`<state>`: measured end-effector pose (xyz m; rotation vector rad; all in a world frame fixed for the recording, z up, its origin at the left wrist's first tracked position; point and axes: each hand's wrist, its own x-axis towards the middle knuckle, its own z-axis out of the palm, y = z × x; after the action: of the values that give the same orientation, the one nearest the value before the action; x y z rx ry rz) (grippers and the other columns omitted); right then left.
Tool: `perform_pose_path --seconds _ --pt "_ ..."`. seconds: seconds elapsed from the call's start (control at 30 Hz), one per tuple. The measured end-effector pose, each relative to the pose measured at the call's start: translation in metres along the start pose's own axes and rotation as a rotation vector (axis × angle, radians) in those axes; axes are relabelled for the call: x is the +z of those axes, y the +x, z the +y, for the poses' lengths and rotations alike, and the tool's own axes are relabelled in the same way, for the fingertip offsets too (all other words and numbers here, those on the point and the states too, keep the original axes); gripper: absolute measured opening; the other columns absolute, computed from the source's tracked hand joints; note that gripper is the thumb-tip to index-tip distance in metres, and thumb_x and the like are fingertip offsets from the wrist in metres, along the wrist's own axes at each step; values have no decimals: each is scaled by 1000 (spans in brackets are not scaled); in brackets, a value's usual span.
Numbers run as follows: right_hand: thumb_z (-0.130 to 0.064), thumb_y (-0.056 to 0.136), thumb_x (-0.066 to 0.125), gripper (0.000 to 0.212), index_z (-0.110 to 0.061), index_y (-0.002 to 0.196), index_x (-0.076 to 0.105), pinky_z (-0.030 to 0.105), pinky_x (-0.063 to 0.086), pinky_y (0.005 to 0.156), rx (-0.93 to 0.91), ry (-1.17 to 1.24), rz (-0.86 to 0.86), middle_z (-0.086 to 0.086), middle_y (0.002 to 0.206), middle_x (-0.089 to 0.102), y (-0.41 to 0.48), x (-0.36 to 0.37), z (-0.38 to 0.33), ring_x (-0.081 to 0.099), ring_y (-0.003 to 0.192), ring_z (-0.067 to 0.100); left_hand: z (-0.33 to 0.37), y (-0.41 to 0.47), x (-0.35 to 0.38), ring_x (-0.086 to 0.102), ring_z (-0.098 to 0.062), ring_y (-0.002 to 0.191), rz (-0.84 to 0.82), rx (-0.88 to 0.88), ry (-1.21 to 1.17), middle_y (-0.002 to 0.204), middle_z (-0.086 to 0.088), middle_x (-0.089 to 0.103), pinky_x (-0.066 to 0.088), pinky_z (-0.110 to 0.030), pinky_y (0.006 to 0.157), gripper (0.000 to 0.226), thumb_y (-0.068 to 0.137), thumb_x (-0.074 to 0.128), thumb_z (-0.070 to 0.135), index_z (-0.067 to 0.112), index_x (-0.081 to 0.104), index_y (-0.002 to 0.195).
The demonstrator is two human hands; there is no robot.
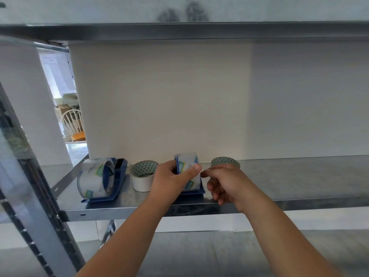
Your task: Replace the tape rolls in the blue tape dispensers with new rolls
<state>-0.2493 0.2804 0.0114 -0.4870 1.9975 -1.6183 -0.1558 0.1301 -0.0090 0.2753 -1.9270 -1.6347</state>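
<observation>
Two blue tape dispensers stand on a metal shelf (299, 176). The left dispenser (116, 180) carries a clear tape roll (93, 176). My left hand (171, 180) grips the clear roll (189, 164) mounted in the right dispenser (196, 191), thumb across its front. My right hand (225, 182) hovers just right of that roll with thumb and forefinger pinched together near its edge; whether they hold a tape end I cannot tell. A white roll (142, 176) with a green-patterned core stands between the dispensers. A second such roll (225, 161) sits behind my right hand.
A shelf board (179, 31) runs overhead and a white wall closes the back. The rack's metal upright (40, 216) and a diagonal brace (65, 180) stand at the left. Beyond them a room with a wooden chair (73, 124) shows.
</observation>
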Motion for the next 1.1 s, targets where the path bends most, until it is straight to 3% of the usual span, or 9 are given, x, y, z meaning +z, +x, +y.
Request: perform_pose_path --seconds 0.17,0.27,0.33,0.4,0.6,0.67,0.8,0.9,1.1 --pt "-23 99 62 18 -13 110 73 24 43 41 -22 9 5 4 62 66 -3 1 3 56 46 19 -4 -6 1 77 -8 74 156 93 57 80 10 80 67 -34 63 37 62 73 83 49 78 74" --pt "-24 98 65 19 -12 110 73 24 43 41 -7 49 13 6 66 66 -4 -1 1 57 48 20 -6 -11 2 70 -9 67 212 50 60 72 -2 76 65 -44 66 62 59 68 90 29 73 69" --pt "-24 96 67 20 -10 109 74 24 43 42 -7 89 1 5 64 67 -5 -3 -1 57 47 19 -5 -15 4 64 -6 62 256 45 57 67 -7 69 60 -36 58 65 66 69 85 20 72 69" --pt "-22 94 68 21 -8 109 73 25 41 42 -22 117 -7 4 64 66 -5 -4 -2 56 45 18 -3 -20 5 59 -1 58 305 27 41 63 -2 67 55 -25 55 55 71 69 77 22 76 72" --pt "-22 94 68 17 -8 104 70 24 42 42 -67 126 12 6 72 66 -10 -6 -1 57 49 18 -3 -31 10 75 -15 87 356 -33 -7 76 19 77 66 -43 83 19 83 69 64 53 77 71" --pt "-22 94 69 15 -10 103 70 24 43 43 -66 149 19 6 72 66 -13 -7 1 58 49 18 -1 -34 13 75 -4 84 375 -42 -8 79 23 78 66 -40 84 19 84 69 63 51 78 74" --pt "-19 93 70 12 -12 102 73 25 44 41 -83 196 13 4 66 67 -21 -10 10 59 46 17 3 -37 16 73 7 84 432 -68 -7 89 24 78 64 -34 85 46 78 66 73 32 77 96" --pt "-19 92 70 9 -13 98 75 26 45 41 -104 213 7 2 62 69 -28 -11 14 60 46 17 7 -42 12 71 9 86 476 -47 16 92 19 79 62 -28 85 63 68 59 83 33 74 104" --pt "-18 96 68 13 -9 103 74 29 51 45 -153 276 -26 4 65 71 -59 5 3 64 49 21 18 -59 -1 66 -2 109 483 74 53 111 22 69 54 -26 92 24 99 61 51 37 62 119"
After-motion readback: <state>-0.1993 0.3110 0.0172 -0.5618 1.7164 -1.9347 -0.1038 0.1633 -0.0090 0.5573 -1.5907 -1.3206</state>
